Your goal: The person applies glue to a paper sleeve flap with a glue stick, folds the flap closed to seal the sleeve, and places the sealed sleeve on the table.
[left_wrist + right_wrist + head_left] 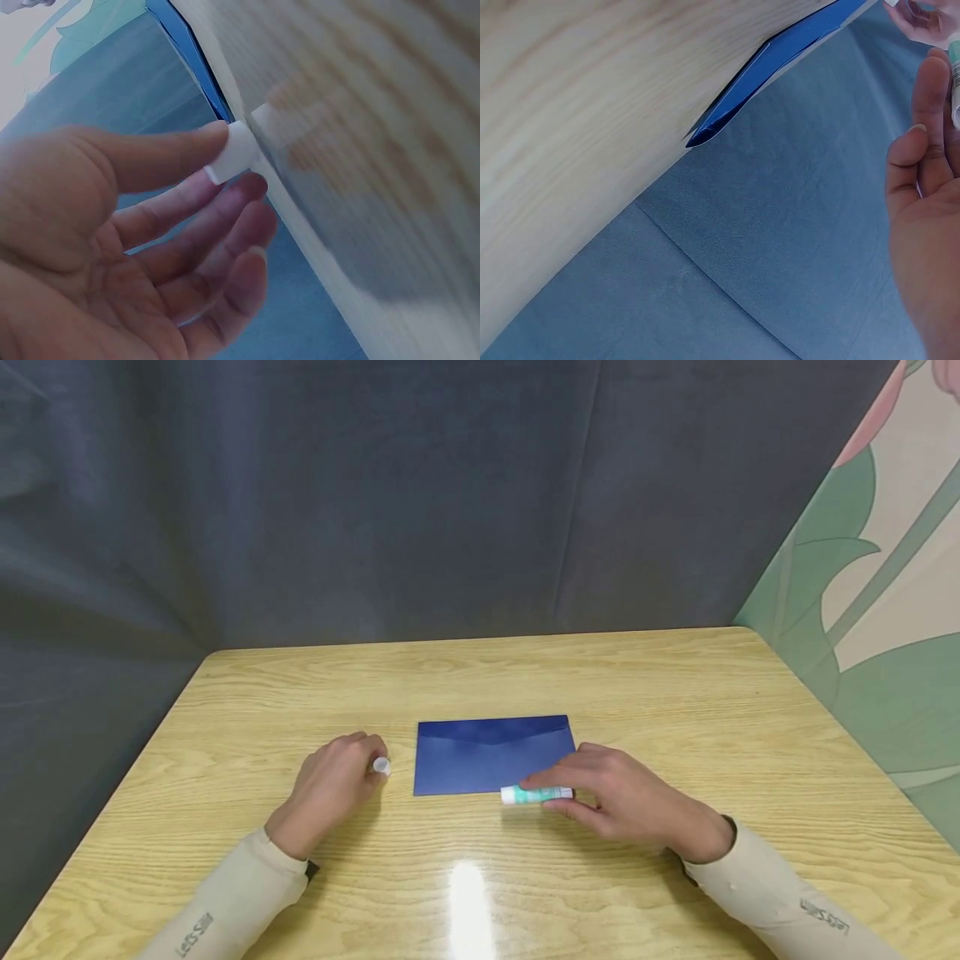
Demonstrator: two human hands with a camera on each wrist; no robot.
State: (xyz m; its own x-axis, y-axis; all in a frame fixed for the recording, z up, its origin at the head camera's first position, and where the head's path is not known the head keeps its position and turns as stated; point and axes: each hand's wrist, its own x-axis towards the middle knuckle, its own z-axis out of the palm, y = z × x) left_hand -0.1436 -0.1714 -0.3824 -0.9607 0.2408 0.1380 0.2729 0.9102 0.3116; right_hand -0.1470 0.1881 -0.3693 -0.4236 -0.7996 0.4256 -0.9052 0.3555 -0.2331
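Observation:
A dark blue envelope (480, 764) lies on the table, its pointed flap along the far side. My left hand (337, 781), to the left of the envelope, pinches a small white cap (238, 152) between thumb and fingers; the cap is right at the tabletop in the left wrist view. Over the envelope's near right corner, my right hand (611, 789) holds a white and green glue stick (534, 795) sideways, its white end pointing left. Only part of the glue stick shows at the edge of the right wrist view, beside the fingers (931, 97).
The wooden table (360, 893) has a bright light reflection near its front. A dark curtain (390, 510) hangs behind and to the left of it. On the right stands a wall (892, 610) with a leaf and flower pattern.

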